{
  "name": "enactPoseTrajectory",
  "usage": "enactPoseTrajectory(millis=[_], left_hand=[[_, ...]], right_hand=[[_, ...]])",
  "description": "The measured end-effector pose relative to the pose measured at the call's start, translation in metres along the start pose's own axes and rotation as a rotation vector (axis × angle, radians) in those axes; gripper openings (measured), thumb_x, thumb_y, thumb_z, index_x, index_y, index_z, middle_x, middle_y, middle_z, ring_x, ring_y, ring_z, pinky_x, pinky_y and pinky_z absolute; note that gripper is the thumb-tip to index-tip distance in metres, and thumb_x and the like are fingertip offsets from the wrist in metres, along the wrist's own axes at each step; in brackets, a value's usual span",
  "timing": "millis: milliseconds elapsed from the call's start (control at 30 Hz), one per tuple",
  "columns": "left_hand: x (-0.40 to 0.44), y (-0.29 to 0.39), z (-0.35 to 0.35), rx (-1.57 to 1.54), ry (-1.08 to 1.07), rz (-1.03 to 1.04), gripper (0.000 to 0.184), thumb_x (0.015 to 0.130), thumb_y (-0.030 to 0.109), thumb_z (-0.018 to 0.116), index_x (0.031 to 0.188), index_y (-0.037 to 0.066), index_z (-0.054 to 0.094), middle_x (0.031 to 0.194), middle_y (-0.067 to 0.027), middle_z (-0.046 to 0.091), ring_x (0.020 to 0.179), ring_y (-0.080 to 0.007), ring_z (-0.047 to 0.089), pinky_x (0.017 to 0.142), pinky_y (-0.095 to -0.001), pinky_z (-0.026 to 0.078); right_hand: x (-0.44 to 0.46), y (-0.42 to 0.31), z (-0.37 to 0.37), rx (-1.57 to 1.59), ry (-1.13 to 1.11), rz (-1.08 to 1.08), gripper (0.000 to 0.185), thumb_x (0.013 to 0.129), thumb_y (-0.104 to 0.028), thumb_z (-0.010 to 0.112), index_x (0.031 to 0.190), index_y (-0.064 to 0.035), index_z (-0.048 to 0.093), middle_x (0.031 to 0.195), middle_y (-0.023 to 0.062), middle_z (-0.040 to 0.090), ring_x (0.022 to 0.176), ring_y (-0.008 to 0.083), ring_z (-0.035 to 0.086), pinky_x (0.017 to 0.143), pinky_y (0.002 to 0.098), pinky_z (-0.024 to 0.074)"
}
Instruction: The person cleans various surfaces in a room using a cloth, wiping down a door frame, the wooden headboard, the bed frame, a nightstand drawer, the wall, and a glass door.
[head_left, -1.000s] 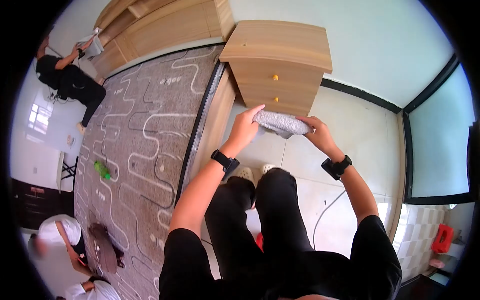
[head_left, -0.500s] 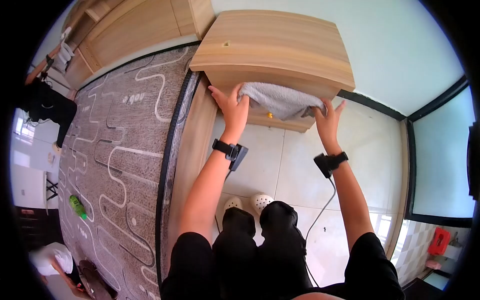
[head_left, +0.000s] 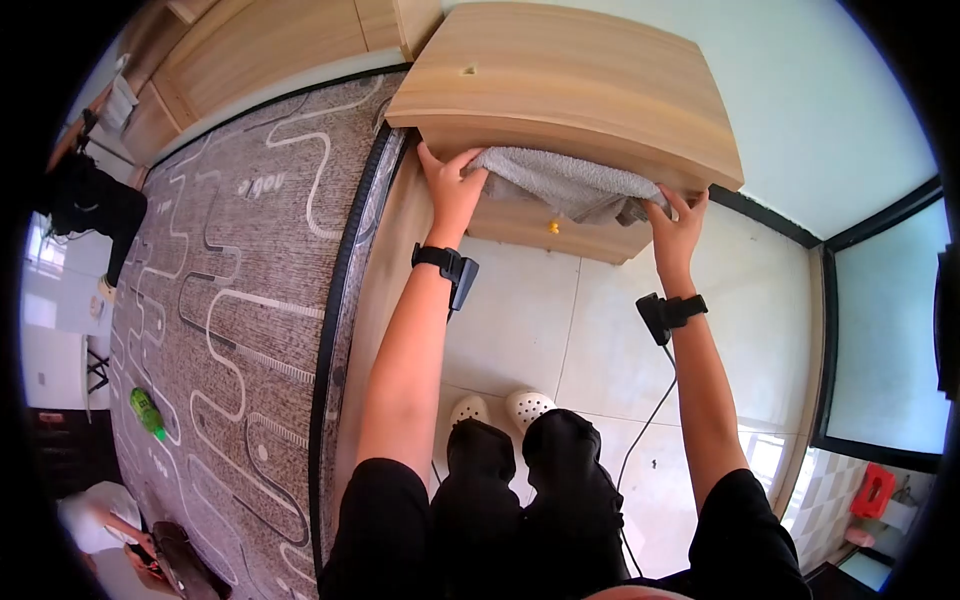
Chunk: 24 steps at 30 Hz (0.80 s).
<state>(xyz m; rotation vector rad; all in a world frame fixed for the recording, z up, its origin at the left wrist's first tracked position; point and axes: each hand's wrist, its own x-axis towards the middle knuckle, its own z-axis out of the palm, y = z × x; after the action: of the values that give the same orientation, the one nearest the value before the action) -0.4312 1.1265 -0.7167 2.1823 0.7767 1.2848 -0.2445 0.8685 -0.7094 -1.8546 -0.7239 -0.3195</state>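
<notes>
"Grey cloth point(head_left: 570, 178), drawn out sideways: where does it lie, and what holds it?"

"It lies across the front of the cabinet point(head_left: 570, 80), just under the overhanging top, with its lower edge hanging above the yellow knob point(head_left: 553, 227). My left fingers point(head_left: 431, 168) have one end, my right fingers point(head_left: 697, 212) the other."

"Which step is in hand?"

"By my reading, holding the cloth stretched along the cabinet front. Whether it presses against the cabinet or hangs just before it, I cannot tell from above."

"And what does the next move call for?"

"In my judgement, an even hold at both ends, so that the cloth neither bunches nor slips, and care near the knob, where a fold could catch."

"How far open are the fingers?"

"On each side, the inner ones appear to pinch the end of the cloth, while the outer ones are spread wide and point up towards the cabinet's top, one close to each front corner. Contact there is likely, not certain. Behind the cloth, my grip is hidden."
</notes>
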Motion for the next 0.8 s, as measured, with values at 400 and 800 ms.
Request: enactPoseTrajectory(millis=[400, 800], left_hand=[[-0.056, 0.022, -0.068, -0.199, 0.103, -0.137, 0.035, 0.074, -0.002, 0.054, 0.106, 0.007, 0.064, 0.123, -0.0197, 0.041, 0.117, -0.0371, 0.043, 0.103, -0.0383, 0.033], [-0.046, -0.027, -0.076, -0.495, -0.077, -0.546, 0.025, 0.097, 0.017, 0.048, 0.113, -0.001, 0.055, 0.111, -0.0080, 0.060, 0.098, -0.0161, 0.055, 0.087, -0.0305, 0.045]], right_hand=[[-0.047, -0.012, -0.036, 0.406, 0.190, 0.071, 0.049, 0.077, -0.016, 0.080, 0.108, -0.0078, 0.043, 0.106, 0.0082, 0.047, 0.100, 0.0180, 0.046, 0.092, 0.0302, 0.0367], [-0.018, -0.006, -0.040, 0.376, 0.174, 0.144, 0.039, 0.099, -0.033, 0.048, 0.071, -0.0058, 0.044, 0.068, -0.0048, 0.037, 0.065, 0.0079, 0.032, 0.057, 0.0261, 0.0298]])
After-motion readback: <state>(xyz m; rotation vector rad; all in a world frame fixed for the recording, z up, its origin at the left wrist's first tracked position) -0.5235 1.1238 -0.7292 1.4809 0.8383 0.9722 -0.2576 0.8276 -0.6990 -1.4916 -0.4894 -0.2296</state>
